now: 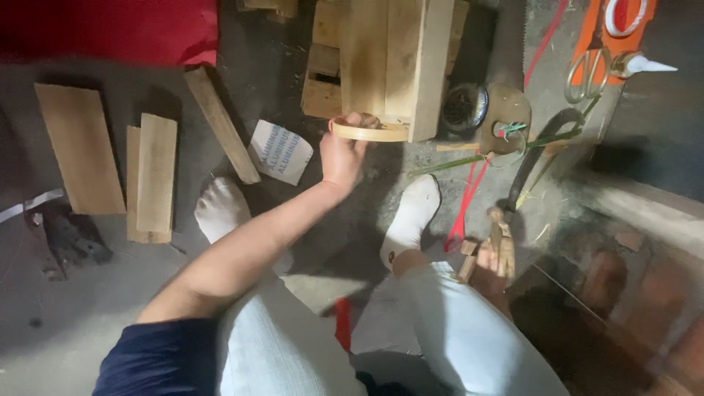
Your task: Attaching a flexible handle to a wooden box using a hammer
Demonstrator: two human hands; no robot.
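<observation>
The left hand (343, 152) is closed around a thin curved wooden strip (369, 132), long axis level and pointing right toward the upright planks (396, 59), while the right hand (490, 268), grip indeterminate, touches small wooden pieces (500, 242) beside the right foot (412, 216).

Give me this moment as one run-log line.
left hand: grips curved thin wooden strip beside stacked pale wooden boards | right hand: holds small wooden pieces near right knee | both socked feet on grey floor
</observation>
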